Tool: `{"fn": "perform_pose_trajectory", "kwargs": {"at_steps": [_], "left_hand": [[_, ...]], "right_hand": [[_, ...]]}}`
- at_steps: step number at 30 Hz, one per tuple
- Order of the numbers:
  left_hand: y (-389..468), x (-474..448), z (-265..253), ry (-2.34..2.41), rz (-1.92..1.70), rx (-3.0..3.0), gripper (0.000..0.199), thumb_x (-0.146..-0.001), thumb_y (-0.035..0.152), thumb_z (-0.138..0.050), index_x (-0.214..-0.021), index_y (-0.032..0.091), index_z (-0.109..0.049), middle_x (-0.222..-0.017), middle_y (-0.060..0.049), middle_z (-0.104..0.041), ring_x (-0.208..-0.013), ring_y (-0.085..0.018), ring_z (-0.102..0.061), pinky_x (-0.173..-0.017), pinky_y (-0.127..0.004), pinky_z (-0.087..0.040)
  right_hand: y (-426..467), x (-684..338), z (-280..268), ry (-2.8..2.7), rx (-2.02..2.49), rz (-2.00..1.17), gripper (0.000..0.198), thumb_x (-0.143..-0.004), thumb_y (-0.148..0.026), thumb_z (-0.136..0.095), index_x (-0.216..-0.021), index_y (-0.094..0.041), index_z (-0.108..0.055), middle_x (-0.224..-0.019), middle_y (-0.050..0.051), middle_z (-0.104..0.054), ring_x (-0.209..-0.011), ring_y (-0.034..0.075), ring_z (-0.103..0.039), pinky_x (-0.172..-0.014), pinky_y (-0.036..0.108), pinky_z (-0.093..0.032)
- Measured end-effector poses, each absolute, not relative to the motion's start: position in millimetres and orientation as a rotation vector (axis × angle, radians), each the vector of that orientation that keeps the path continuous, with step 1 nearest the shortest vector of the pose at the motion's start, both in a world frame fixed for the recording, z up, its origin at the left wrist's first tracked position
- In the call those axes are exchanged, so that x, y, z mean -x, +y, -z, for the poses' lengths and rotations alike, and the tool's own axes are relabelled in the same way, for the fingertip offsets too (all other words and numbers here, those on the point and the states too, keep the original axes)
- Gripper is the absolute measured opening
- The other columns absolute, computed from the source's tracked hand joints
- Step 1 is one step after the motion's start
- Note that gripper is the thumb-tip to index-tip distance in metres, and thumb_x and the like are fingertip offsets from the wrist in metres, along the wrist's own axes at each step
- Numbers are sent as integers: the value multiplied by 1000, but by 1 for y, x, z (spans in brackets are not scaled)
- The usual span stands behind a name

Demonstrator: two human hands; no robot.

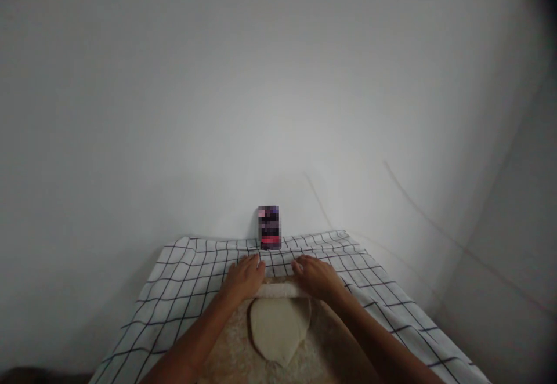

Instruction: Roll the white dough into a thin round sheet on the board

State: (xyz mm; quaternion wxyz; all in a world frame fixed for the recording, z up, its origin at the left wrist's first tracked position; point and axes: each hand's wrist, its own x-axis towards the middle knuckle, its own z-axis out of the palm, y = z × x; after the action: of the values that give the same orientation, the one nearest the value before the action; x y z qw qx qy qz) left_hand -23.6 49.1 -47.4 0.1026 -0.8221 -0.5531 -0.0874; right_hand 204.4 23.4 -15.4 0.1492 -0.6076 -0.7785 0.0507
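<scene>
A pale rolling pin (281,290) lies crosswise over the far edge of a sheet of flattened dough (281,326). My left hand (247,275) rests over the pin's left end, palm down, its fingers stretched forward past it. Over the right end lies my right hand (315,275) in the same way, fingers reaching ahead and slightly bent. Both palms hide the ends of the pin. The dough is smooth, rounded at the sides and narrows to a blunt point toward me. Beneath it is a floured brown board (235,349).
A white cloth with dark grid lines (174,291) covers the table under the board. At the back, a small upright object with a blurred dark and red front (270,227) leans by the pale wall (261,111). Thin cable-like lines (426,221) run down at the right.
</scene>
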Motion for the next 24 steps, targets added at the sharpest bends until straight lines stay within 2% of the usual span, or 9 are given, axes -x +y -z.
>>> {"fn": "perform_pose_trajectory", "kwargs": {"at_steps": [4,8,16,21,24], "left_hand": [[47,23,47,-1688,298,2395,33,-99,21,-45,-118,22,-72,-147,-14,-61,-135,-35,-57,-106,-56,-48],[36,21,47,-1739,339,2362,35,-99,26,-46,-125,24,-69,-144,-13,-63,-136,-34,-56,-108,-54,-47],[-2,27,46,-1584,411,2381,35,-101,25,-42,-118,21,-72,-142,-11,-65,-136,-35,-56,-112,-55,-45],[-25,32,55,-1403,542,2368,39,-100,17,-39,-124,17,-69,-135,-12,-70,-132,-32,-61,-110,-55,-48],[-38,33,53,-1412,635,2376,42,-101,19,-37,-132,18,-66,-137,-9,-69,-135,-28,-59,-113,-52,-48]], "right_hand": [[25,-206,18,-2300,1729,-153,43,-105,-33,-30,-112,-21,-71,-121,10,-73,-113,24,-68,-91,36,-50],[12,-207,22,-2305,1764,-125,42,-103,-28,-33,-122,-20,-69,-130,12,-70,-122,26,-64,-98,40,-48],[-34,-197,26,-2254,1783,110,43,-104,-32,-34,-129,-19,-67,-149,16,-56,-142,35,-46,-112,56,-37],[-63,-193,35,-2239,1723,130,47,-106,-33,-31,-140,-17,-60,-149,16,-57,-139,34,-50,-108,56,-44],[-81,-190,39,-2209,1735,117,48,-108,-34,-33,-145,-15,-56,-148,15,-58,-141,34,-49,-114,59,-37]]}}
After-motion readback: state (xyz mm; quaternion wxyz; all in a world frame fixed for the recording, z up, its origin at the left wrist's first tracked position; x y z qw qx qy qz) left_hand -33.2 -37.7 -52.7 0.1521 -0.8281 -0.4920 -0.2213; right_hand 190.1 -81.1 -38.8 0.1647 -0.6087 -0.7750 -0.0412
